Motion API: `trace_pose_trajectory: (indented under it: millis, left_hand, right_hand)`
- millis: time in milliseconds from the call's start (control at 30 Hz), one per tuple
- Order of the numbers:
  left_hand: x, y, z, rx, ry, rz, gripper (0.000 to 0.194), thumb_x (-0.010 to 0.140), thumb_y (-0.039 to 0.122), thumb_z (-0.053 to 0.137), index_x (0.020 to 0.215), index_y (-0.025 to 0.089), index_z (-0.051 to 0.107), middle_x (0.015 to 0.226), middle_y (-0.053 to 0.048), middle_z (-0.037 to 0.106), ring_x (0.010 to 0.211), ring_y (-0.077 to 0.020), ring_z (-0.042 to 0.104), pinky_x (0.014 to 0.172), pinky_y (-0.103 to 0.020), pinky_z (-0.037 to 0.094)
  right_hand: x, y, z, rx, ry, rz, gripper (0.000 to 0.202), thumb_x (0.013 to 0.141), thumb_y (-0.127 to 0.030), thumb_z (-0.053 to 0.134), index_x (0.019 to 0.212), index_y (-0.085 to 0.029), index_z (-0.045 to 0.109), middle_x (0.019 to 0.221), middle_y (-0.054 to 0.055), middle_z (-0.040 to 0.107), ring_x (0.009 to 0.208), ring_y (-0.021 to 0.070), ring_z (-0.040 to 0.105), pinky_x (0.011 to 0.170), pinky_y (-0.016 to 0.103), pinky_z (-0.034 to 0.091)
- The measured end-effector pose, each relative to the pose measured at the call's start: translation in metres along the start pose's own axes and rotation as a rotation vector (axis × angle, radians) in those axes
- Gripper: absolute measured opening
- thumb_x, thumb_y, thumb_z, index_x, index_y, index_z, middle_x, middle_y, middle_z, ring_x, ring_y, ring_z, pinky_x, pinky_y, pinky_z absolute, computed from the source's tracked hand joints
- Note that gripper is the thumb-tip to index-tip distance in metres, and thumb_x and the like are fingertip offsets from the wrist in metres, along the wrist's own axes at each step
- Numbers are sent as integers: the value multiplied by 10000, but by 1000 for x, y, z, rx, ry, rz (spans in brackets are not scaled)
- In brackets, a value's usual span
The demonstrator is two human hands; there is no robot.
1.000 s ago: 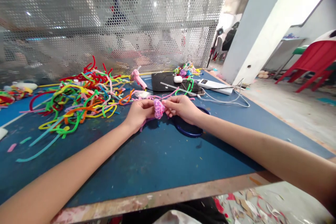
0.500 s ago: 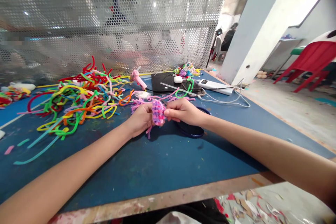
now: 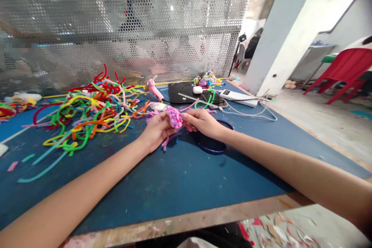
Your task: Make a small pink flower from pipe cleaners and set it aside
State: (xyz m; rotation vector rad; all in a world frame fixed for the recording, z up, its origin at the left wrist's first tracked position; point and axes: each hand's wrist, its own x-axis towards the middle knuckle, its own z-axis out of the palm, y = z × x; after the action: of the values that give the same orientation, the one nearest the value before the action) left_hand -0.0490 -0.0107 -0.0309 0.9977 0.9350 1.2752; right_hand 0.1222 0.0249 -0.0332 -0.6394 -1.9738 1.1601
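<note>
A small woven piece of pink and purple pipe cleaners [image 3: 174, 117] is held up between my hands above the blue table. My left hand [image 3: 157, 130] is closed on its left side, thumb and fingers pinching it. At its right edge, my right hand [image 3: 203, 122] pinches with thumb and fingertips; the exact contact is hard to see. Below my right hand are the dark blue handles of a pair of scissors [image 3: 213, 150], their blades hidden. Loose purple pipe cleaner pieces [image 3: 165, 143] lie just under the woven piece.
A tangled heap of colourful pipe cleaners [image 3: 87, 112] lies to the left. Behind my hands are a pink glue gun [image 3: 154, 89], a black flat box [image 3: 177, 93], a white earbud case [image 3: 197, 90] and a white device with cable [image 3: 238, 97]. A perforated metal screen [image 3: 116, 27] stands behind.
The woven piece has tilted and turned, now showing shorter and slanted. My left fingers have shifted beneath it, and my right fingertips have moved slightly along its edge.
</note>
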Motion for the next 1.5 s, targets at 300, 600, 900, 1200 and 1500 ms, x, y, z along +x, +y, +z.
trace_pose_trajectory:
  millis: [300, 600, 900, 1200, 1500]
  left_hand:
    - [4, -3, -7, 137, 185, 141, 277, 500, 257, 830, 567, 148, 585, 567, 30, 658, 562, -112, 648, 610, -221, 542]
    - [-5, -1, -1, 474, 116, 304, 208, 574, 264, 816, 730, 149, 742, 664, -34, 732, 520, -156, 644, 484, -244, 518]
    - [-5, -3, -9, 710, 150, 532, 173, 714, 197, 706, 878, 191, 761, 876, -49, 753, 704, -174, 677, 708, -293, 541]
    - [2, 4, -16, 682, -83, 547, 360, 724, 338, 732, 1062, 218, 705, 1028, -69, 679, 777, -175, 657, 579, -245, 535]
    - [-7, 8, -11, 714, -159, 675, 352, 713, 312, 755, 1061, 282, 705, 1153, -66, 624, 1075, -228, 566, 686, -242, 530]
  right_hand:
    - [1, 2, -4, 195, 85, 71, 444, 786, -344, 653, 1188, -199, 533, 1069, 65, 629, 724, 125, 633, 544, 240, 572]
    - [0, 2, -1, 305, -81, 148, 453, 745, -329, 724, 1160, -170, 638, 1005, 54, 692, 752, 131, 681, 666, 259, 613]
    - [-5, -2, -2, -158, 57, -101, 404, 741, -255, 704, 1127, -157, 635, 984, 70, 678, 761, 160, 667, 689, 297, 572]
    - [2, -1, -7, 318, 109, 110, 294, 804, -180, 562, 1098, -180, 571, 881, 6, 650, 668, 87, 614, 627, 223, 525]
    - [-1, -6, -1, 503, 21, 87, 407, 731, -235, 719, 1071, -165, 507, 550, -106, 557, 455, 49, 527, 462, 163, 442]
